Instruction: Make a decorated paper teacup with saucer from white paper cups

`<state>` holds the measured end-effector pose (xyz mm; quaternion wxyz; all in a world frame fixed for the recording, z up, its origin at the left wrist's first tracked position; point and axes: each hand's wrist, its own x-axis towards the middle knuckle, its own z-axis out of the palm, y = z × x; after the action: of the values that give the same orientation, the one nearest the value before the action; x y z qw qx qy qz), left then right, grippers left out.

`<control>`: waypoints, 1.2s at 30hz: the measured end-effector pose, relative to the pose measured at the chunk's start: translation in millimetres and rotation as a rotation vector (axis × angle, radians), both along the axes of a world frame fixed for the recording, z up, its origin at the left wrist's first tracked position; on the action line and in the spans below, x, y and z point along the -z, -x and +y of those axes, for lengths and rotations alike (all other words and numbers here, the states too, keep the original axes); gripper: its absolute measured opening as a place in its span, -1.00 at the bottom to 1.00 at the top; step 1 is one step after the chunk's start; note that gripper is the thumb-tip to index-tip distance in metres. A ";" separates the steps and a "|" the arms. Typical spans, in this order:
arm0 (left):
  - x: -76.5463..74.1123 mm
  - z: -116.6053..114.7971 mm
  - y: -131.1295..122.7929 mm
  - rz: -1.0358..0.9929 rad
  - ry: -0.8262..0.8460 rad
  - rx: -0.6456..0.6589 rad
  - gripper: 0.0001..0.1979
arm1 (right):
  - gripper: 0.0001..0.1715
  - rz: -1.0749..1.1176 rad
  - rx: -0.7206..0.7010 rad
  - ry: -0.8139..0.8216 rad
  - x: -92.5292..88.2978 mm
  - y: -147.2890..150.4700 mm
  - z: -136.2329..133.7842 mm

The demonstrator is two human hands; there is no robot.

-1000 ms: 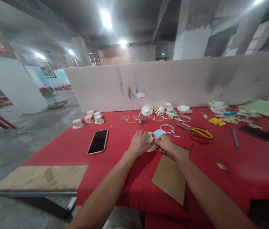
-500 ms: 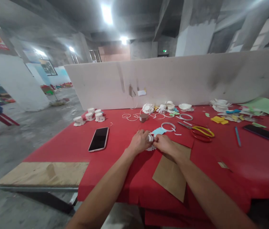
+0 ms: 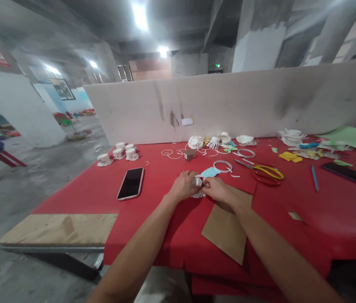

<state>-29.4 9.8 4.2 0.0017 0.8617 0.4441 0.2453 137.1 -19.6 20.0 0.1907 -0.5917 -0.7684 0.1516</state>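
Note:
My left hand [image 3: 184,186] and my right hand [image 3: 217,190] meet over the red table [image 3: 152,210], both closed around a small white paper cup piece [image 3: 198,187] with fringed edges. A light blue paper scrap [image 3: 210,172] lies just behind the hands. A brown card sheet [image 3: 227,229] lies under my right forearm.
A phone [image 3: 130,183] lies left of my hands. Yellow-handled scissors [image 3: 264,172], white paper rings [image 3: 222,166], a small brown roll [image 3: 189,155] and cut cups [image 3: 216,143] sit behind. Three decorated cups [image 3: 118,155] stand far left. A white foam wall [image 3: 260,101] backs the table. A second phone [image 3: 351,176] and blue pen [image 3: 314,178] lie right.
My hands have drawn closer together on the white cup piece and shifted slightly. The view has tilted a little; nothing else on the table has moved.

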 end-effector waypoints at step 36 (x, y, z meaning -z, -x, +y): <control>-18.2 3.2 16.3 -0.090 0.179 0.141 -0.63 | -0.31 0.044 -0.131 -0.193 6.4 -13.4 11.0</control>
<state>-45.7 13.0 22.4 0.1158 0.8754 0.4018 0.2424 150.5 -8.6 13.6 0.2532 -0.5158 -0.8120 0.1022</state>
